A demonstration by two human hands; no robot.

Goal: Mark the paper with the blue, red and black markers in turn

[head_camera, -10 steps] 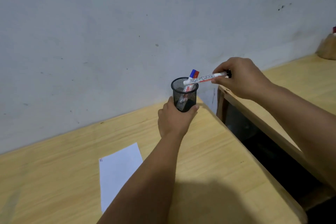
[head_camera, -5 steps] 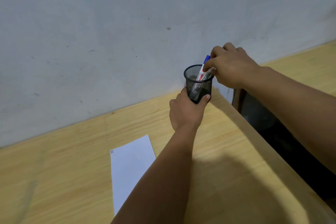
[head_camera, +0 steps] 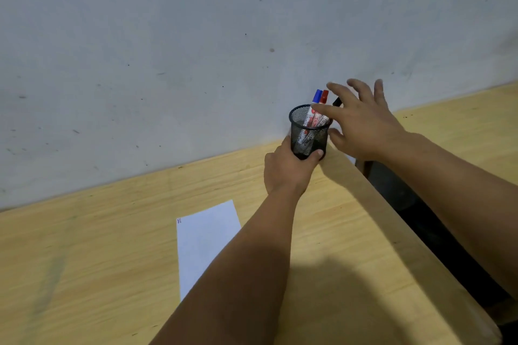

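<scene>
A black mesh pen cup [head_camera: 308, 134] stands at the far right corner of the wooden table [head_camera: 112, 246], near the wall. My left hand [head_camera: 288, 171] grips its lower part. Three markers stand inside it: the blue-capped marker [head_camera: 317, 96], the red-capped marker [head_camera: 324, 96] and the black-capped marker [head_camera: 336, 102]. My right hand [head_camera: 361, 126] hovers just right of the cup with its fingers spread, holding nothing. A white sheet of paper [head_camera: 204, 241] lies on the table nearer to me, with small coloured marks at its top left corner [head_camera: 179, 221]; my left forearm covers its right part.
A grey wall [head_camera: 196, 50] runs right behind the cup. A second wooden table [head_camera: 462, 126] stands to the right, with a dark gap [head_camera: 420, 218] between the two.
My right hand lowered the black-capped marker into the cup, let go and opened. My left hand stayed on the cup.
</scene>
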